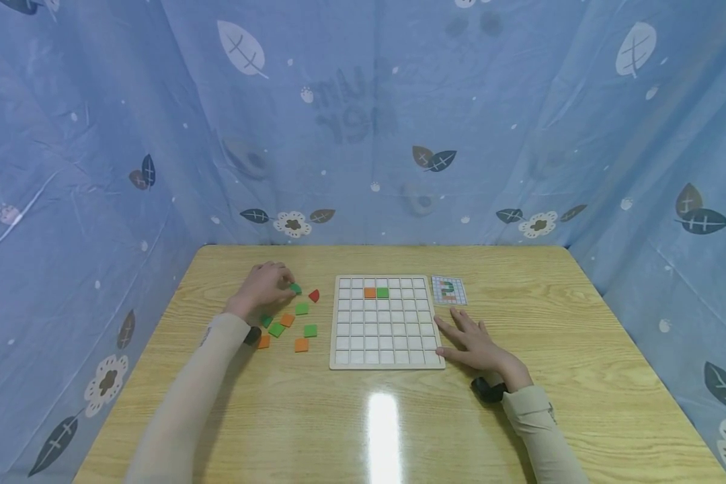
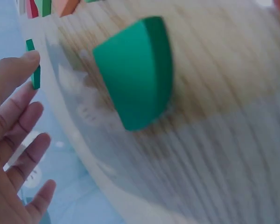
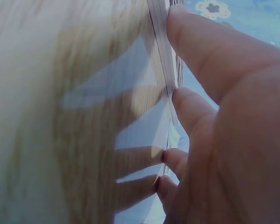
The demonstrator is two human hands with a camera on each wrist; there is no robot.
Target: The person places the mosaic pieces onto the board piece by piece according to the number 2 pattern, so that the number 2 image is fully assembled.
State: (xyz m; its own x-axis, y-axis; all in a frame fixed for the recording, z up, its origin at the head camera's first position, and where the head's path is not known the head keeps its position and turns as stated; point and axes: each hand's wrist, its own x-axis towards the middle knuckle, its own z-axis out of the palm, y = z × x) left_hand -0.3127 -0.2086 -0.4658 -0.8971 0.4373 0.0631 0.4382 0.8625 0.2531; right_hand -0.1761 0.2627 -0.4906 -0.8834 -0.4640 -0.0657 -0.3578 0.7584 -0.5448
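Observation:
In the head view my left hand (image 1: 263, 288) is at the far left of the table, pinching a green quarter-round tile (image 1: 296, 288) between thumb and index finger. The left wrist view shows that tile (image 2: 36, 78) edge-on, the other fingers spread. A second green curved tile (image 2: 135, 74) lies close to that camera. Right of the pinched tile is a red quarter-round tile (image 1: 314, 296). The white grid board (image 1: 333, 339) holds an orange square tile (image 1: 370, 293) and a green square tile (image 1: 382, 293), side by side. My right hand (image 1: 478, 348), fingers spread, touches the board's right edge.
Loose green tiles (image 1: 310, 331) and orange tiles (image 1: 301, 345) lie scattered left of the board. A small pattern card (image 1: 449, 290) sits by the board's upper right corner. Blue curtain (image 1: 363, 168) hangs behind and beside the wooden table (image 1: 314, 417).

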